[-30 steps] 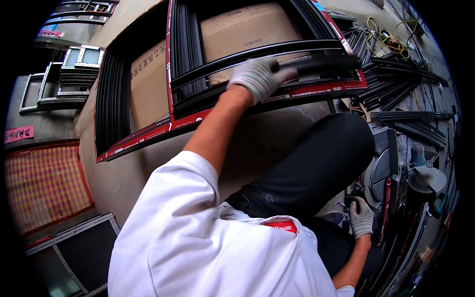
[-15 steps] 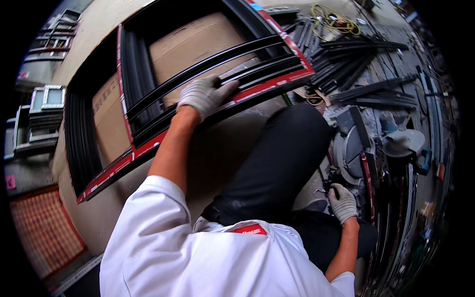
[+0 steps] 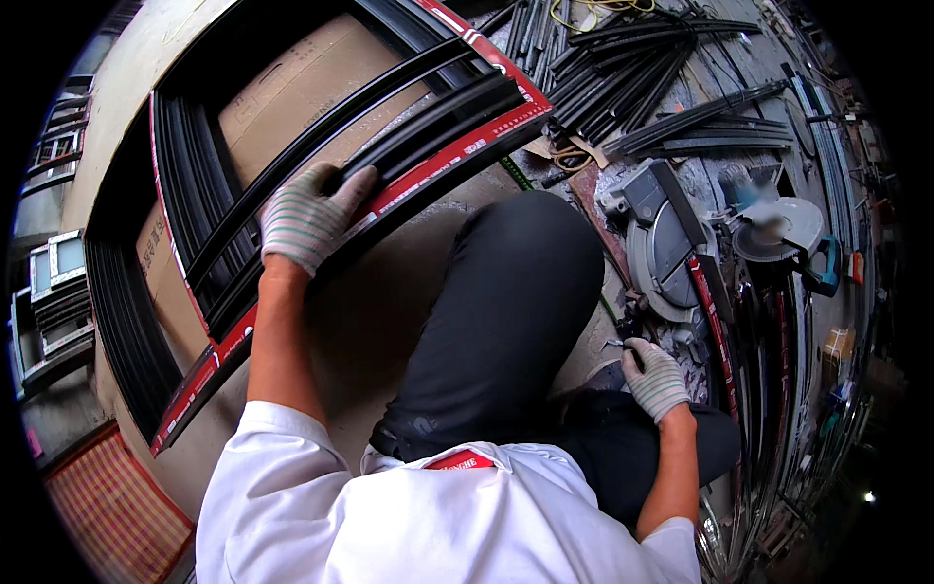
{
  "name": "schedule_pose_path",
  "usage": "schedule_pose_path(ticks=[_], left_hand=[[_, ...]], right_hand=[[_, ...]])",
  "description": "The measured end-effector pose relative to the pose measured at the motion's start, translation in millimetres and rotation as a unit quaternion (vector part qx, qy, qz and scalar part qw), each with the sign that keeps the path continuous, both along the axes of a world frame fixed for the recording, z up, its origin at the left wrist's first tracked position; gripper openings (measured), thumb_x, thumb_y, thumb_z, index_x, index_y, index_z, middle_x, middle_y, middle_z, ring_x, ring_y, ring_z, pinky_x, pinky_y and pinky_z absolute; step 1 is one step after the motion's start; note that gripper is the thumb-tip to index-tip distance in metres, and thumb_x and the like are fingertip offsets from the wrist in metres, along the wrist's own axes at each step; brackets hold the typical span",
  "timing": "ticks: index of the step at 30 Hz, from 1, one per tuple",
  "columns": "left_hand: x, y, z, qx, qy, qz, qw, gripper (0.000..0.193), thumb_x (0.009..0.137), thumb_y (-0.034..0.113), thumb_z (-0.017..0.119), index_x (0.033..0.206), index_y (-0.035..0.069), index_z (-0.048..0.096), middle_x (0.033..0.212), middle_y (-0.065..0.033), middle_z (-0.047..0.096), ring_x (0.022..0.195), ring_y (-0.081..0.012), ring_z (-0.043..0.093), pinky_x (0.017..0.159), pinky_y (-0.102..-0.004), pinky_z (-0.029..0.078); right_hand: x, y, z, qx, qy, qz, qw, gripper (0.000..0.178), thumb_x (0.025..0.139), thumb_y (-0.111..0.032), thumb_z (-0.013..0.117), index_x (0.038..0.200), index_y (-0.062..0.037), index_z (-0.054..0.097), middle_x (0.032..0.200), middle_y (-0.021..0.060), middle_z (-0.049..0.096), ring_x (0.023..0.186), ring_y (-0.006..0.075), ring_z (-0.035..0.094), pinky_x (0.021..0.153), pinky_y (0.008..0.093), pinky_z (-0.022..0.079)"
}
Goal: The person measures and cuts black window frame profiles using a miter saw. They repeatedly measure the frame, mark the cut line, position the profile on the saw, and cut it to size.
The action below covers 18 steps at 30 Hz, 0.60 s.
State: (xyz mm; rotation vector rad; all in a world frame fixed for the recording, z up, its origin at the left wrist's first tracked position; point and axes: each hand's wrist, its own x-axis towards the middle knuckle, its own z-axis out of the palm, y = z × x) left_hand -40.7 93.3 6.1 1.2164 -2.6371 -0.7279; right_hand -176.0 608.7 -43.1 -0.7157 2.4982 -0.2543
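A large black window frame [image 3: 255, 336], edged with red protective film, leans at a slant in front of me on the left. My left hand [image 3: 309, 216], in a white striped glove, is closed on its near bar, thumb on the red-edged side and fingers over the inner side. My right hand [image 3: 657, 378], gloved alike, is low on the right beside my bent knee. Its fingers are curled, and a small grey metal bit shows by the fingertips; what they hold is too small to name. Just beyond that hand is a grey mitre saw [image 3: 666, 248].
Many black profile strips [image 3: 623, 78] lie piled at the far right. A round saw blade guard [image 3: 778, 231] shows right of the saw base. Long bars [image 3: 759, 389] line the right side. Cardboard [image 3: 292, 92] shows behind the frame; a checked mat [image 3: 122, 496] lies lower left.
The view has shifted, so the frame and left hand appear farther left and lower. My left hand keeps its hold; the right hand stays low by the saw, slightly higher in view.
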Motion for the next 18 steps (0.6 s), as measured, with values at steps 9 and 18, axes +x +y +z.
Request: schedule_pose_path(ticks=[9, 18], left_hand=[[10, -29, 24, 0.020, 0.227, -0.022, 0.974, 0.030, 0.103, 0.026, 0.074, 0.096, -0.003, 0.070, 0.075, -0.0027, 0.056, 0.072, -0.0095, 0.047, 0.064, -0.0280, 0.044], [-87, 78, 63, -0.022, 0.086, -0.238, 0.967, 0.042, 0.091, 0.031, 0.085, 0.112, -0.004, 0.074, 0.088, -0.0189, 0.075, 0.078, -0.0215, 0.072, 0.076, -0.0340, 0.057]], right_hand=[[-8, -7, 2, 0.030, -0.026, 0.008, 0.999, 0.032, 0.099, -0.030, 0.063, 0.121, -0.0075, 0.069, 0.106, 0.0221, 0.072, 0.102, 0.0418, 0.068, 0.091, 0.0518, 0.054], [-11, -16, 41, 0.039, -0.028, 0.011, 0.999, 0.033, 0.102, -0.034, 0.058, 0.116, -0.0061, 0.068, 0.104, 0.0194, 0.072, 0.102, 0.0395, 0.069, 0.091, 0.0514, 0.055]])
